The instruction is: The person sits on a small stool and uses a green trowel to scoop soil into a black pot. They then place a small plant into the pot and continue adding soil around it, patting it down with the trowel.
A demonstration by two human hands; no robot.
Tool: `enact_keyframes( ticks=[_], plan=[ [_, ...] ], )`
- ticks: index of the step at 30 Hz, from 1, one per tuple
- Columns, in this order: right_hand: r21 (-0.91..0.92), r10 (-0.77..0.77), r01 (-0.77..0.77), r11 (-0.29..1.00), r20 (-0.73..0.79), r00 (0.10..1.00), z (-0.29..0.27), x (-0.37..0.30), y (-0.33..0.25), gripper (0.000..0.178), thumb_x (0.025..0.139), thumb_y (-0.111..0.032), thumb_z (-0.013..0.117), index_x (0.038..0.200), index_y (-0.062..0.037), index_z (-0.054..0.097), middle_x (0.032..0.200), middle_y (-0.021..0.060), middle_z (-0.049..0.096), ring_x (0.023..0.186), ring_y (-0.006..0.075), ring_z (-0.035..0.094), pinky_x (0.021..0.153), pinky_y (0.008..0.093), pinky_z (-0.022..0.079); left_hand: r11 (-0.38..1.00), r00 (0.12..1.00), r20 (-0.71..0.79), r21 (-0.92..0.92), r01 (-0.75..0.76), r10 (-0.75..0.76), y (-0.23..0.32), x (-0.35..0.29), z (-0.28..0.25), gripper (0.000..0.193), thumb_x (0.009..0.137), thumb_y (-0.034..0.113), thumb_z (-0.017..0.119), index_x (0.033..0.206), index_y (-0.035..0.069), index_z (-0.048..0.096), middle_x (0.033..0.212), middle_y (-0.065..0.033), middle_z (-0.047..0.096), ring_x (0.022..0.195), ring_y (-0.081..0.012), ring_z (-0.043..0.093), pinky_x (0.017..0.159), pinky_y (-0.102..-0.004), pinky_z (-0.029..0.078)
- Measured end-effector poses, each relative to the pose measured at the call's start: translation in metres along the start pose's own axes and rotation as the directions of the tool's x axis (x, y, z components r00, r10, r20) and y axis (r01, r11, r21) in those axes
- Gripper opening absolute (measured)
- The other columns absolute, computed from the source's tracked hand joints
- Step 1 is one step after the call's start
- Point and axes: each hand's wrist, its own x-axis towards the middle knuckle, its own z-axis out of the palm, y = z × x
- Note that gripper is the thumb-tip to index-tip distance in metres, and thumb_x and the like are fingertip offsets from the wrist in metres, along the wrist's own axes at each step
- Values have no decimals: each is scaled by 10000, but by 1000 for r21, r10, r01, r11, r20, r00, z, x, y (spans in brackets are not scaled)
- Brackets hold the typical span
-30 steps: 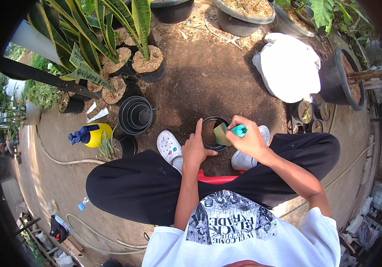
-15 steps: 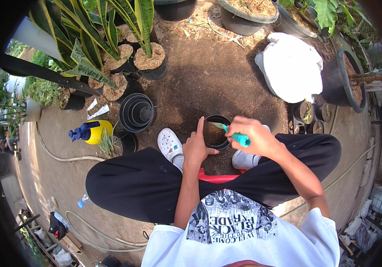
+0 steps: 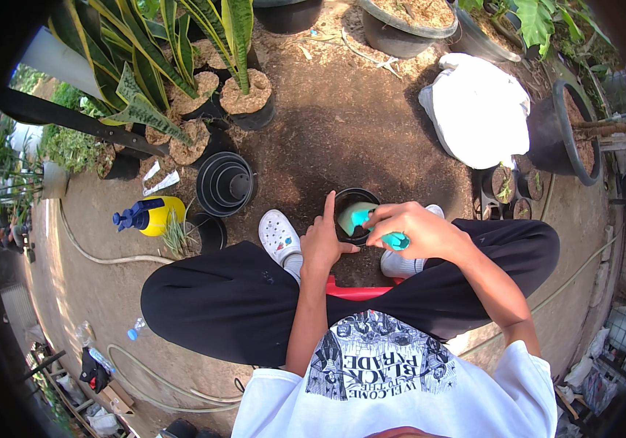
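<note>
A round black plant pot (image 3: pixel 355 193) stands on the ground between my feet. My left hand (image 3: pixel 320 242) holds it at its left side, index finger straight along the rim and thumb along the near edge. A teal-handled trowel (image 3: pixel 360 215) is gripped in my right hand (image 3: pixel 414 228), its broad pale blade tilted down inside the pot. The end of the handle sticks out below my fingers. Shadow and the blade hide most of the pot's inside, so its contents are hard to make out.
Nested black pots (image 3: pixel 217 182) and a yellow spray bottle (image 3: pixel 161 216) stand on the left, near potted snake plants (image 3: pixel 249 95). A white sack (image 3: pixel 477 109) lies far right, beside a tipped large pot (image 3: pixel 557 131) and small seedling pots (image 3: pixel 501 184). A hose (image 3: pixel 112 259) runs along the left.
The trowel's blade has turned to show its broad face and sits lower and further into the pot. My right hand has rotated with it and shifted slightly; my left hand stays put.
</note>
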Motion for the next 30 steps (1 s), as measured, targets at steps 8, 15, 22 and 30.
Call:
enact_keyframes(
  ticks=[8,15,22,30],
  plan=[
    [-62,-25,27,998,41,999,-27,-10,-20,340,663,93,694,971,-25,779,1047,124,751,948,348,745,791,445,582,1000,1000,0,7,14,-14,-1,-2,-1,1463,583,308,1045,1726,319,132,1291,-219,708,1199,-426,700,948,-542,567],
    [-67,16,-6,998,150,989,2,-1,-10,327,673,30,742,995,-19,774,1106,139,762,1048,375,742,859,449,601,1000,1000,8,9,-1,1,0,1,0,1470,574,307,1048,1726,313,135,1286,-222,709,1198,-428,700,941,-550,568],
    [-21,-71,71,997,-25,997,-5,-5,-9,379,657,111,676,995,-27,779,1096,115,761,951,365,755,804,443,601,1000,1000,-13,9,-15,15,-2,1,0,1474,568,295,1050,1724,307,135,1277,-225,709,1179,-440,706,927,-554,573],
    [27,-32,35,999,-110,993,4,0,-5,221,773,65,743,973,-21,783,1149,121,763,964,354,762,785,440,596,1000,1000,-11,0,-20,20,-3,0,1,1461,581,298,1045,1724,307,135,1283,-221,704,1187,-435,701,939,-553,569]
  ],
)
